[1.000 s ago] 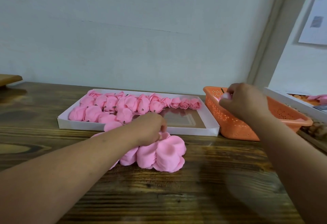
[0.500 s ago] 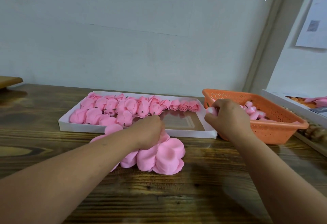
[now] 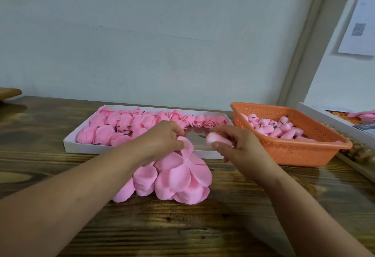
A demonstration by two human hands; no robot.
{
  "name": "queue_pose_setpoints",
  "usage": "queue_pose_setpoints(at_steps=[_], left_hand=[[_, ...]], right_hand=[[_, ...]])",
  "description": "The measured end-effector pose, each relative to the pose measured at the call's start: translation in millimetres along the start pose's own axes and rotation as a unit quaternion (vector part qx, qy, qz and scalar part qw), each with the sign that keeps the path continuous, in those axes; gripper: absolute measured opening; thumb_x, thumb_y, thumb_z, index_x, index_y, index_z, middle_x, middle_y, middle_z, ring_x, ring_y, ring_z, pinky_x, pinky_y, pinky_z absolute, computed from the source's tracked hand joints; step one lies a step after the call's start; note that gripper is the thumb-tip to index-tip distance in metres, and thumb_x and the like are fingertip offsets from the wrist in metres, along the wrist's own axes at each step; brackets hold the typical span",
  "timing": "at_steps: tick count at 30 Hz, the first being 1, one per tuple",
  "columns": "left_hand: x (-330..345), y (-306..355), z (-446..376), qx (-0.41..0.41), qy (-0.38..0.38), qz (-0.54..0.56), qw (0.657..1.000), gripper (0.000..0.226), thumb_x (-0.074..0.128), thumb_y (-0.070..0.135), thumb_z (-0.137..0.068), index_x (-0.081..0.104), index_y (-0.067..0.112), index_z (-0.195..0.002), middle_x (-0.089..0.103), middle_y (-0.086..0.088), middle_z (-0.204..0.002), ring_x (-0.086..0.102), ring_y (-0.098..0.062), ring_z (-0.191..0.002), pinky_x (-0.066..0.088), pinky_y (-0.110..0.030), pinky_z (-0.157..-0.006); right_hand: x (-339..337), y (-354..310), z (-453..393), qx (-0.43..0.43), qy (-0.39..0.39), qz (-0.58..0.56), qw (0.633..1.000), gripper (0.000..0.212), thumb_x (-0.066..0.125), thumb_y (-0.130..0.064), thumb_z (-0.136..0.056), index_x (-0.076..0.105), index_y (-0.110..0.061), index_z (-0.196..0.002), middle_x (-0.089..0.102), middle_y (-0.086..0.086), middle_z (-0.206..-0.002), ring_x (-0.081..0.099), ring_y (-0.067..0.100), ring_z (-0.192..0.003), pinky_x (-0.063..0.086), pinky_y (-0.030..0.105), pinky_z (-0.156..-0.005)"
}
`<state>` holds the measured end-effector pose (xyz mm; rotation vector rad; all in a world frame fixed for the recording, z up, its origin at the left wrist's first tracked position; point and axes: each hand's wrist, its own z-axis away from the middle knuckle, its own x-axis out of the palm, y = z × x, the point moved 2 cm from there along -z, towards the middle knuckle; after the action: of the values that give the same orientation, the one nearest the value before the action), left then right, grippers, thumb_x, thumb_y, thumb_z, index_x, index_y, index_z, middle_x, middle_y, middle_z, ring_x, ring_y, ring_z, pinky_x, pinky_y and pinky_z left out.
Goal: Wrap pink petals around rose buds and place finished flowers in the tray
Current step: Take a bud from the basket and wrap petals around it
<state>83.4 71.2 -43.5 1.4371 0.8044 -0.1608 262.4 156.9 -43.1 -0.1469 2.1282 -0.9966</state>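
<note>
A stack of pink petal sheets [image 3: 178, 177] lies on the wooden table in front of me. My left hand [image 3: 162, 139] pinches the top sheet at its far edge and lifts it. Just to the right, my right hand [image 3: 235, 145] holds a pink rose bud [image 3: 216, 139] between thumb and fingers, close to the lifted petal. Behind the hands stands the white tray [image 3: 67, 145] with several finished pink flowers [image 3: 129, 124] filling its left and back parts. An orange basket [image 3: 294, 153] at the right holds several rose buds [image 3: 274, 129].
A second white tray [image 3: 332, 117] with pink and orange pieces sits at the far right edge, with small brown items beside it. A wall rises right behind the table. A wooden object [image 3: 8, 92] sits at the far left.
My right hand came out of the orange basket with a bud and moved left toward the petals. My left hand lifted the edge of the top petal sheet.
</note>
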Motion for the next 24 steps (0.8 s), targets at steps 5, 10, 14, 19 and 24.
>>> queue_pose_setpoints(at_steps=[5,10,14,19,24], left_hand=[[1,1,2,-0.110,-0.050,0.175,0.977,0.022,0.065,0.005,-0.089,0.060,0.007,-0.068,0.061,-0.008,-0.059,0.052,-0.017,-0.052,0.043,-0.025,-0.056],[0,7,3,-0.132,-0.069,0.188,0.971,0.022,0.054,0.009,-0.096,0.050,0.013,-0.074,0.056,-0.010,-0.066,0.052,-0.019,-0.057,0.036,-0.027,-0.059],[0,12,1,-0.123,-0.056,0.171,0.976,0.025,0.053,0.008,-0.096,0.054,0.010,-0.071,0.053,-0.014,-0.077,0.049,-0.024,-0.070,0.040,-0.033,-0.070],[2,15,2,-0.135,-0.086,0.221,0.962,0.024,0.058,0.021,-0.095,0.064,-0.001,-0.101,0.062,-0.023,-0.099,0.059,-0.030,-0.085,0.052,-0.041,-0.082],[11,10,12,-0.153,-0.137,0.332,0.921,0.042,0.062,0.031,-0.087,0.066,0.000,-0.114,0.070,-0.020,-0.099,0.070,-0.024,-0.075,0.060,-0.030,-0.065]], right_hand=[[0,-16,2,-0.017,0.019,-0.025,0.999,0.017,0.075,-0.013,-0.077,0.069,-0.019,-0.091,0.066,-0.006,-0.083,0.061,0.008,-0.076,0.051,0.020,-0.064],[1,-19,8,-0.048,-0.016,0.017,0.999,0.011,0.075,-0.015,-0.077,0.073,-0.015,-0.088,0.069,-0.002,-0.076,0.060,0.014,-0.068,0.048,0.030,-0.059],[3,-20,11,-0.064,-0.026,0.062,0.996,0.009,0.073,-0.012,-0.076,0.073,-0.015,-0.084,0.068,-0.005,-0.074,0.059,0.008,-0.068,0.050,0.033,-0.060],[4,-21,11,-0.087,-0.015,0.108,0.990,0.001,0.069,-0.010,-0.077,0.069,-0.010,-0.078,0.064,0.001,-0.071,0.054,0.015,-0.066,0.047,0.043,-0.059],[10,-19,12,-0.115,0.031,0.147,0.982,0.005,0.066,-0.009,-0.078,0.067,-0.004,-0.077,0.059,0.006,-0.068,0.049,0.019,-0.065,0.043,0.044,-0.059]])
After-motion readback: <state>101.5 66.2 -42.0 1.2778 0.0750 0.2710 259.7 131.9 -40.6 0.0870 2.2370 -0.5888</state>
